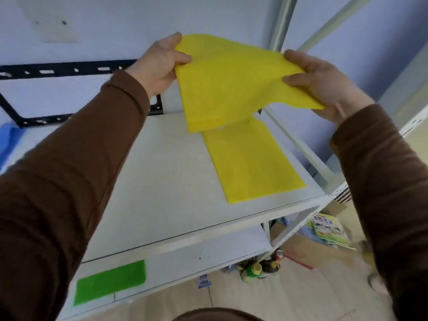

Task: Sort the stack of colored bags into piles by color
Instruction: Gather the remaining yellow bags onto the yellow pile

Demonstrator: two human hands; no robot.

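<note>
While a folded yellow bag (222, 82) hangs in the air above the upper shelf (162, 172), the left hand (159, 66) pinches its left edge between thumb and fingers and the right hand (324, 82) grips its right edge the same way. Below it a second yellow bag (252, 163) lies flat near the shelf's right edge, reaching toward the front right corner. On the lower shelf (199, 258) a green bag (111, 282) lies flat near the front left.
</note>
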